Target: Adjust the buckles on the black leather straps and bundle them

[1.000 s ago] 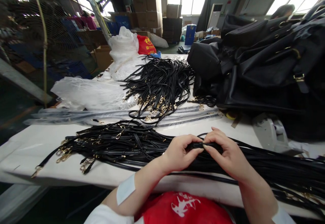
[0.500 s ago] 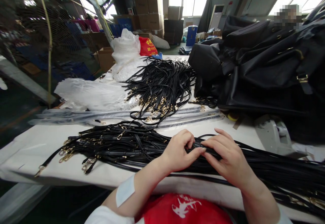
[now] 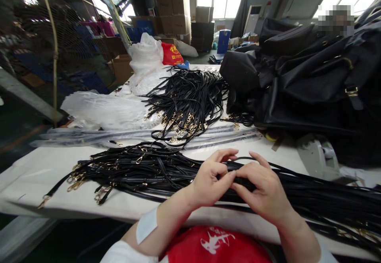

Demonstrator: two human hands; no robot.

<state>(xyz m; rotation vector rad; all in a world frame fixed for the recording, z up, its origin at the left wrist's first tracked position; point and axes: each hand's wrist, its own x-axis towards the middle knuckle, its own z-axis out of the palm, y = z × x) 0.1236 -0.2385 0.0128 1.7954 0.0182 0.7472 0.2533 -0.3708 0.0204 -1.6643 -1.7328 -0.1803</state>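
A long bundle of black straps (image 3: 143, 171) with gold clasps lies across the white table (image 3: 38, 175) in front of me. My left hand (image 3: 210, 179) and my right hand (image 3: 262, 191) meet over the middle of the bundle. Both pinch the same black strap (image 3: 235, 175) between thumb and fingers, fingertips almost touching. The strap's ends are lost among the other straps.
A second heap of black straps (image 3: 187, 96) lies farther back. Black bags (image 3: 312, 72) are piled at the right. Clear plastic sleeves (image 3: 104, 110) and a white plastic bag (image 3: 145, 56) sit at the left. Cardboard boxes (image 3: 175, 12) stand in the background.
Both hands have shifted a little to the left along the bundle and closed tighter together; the fingers have re-gripped the strap.
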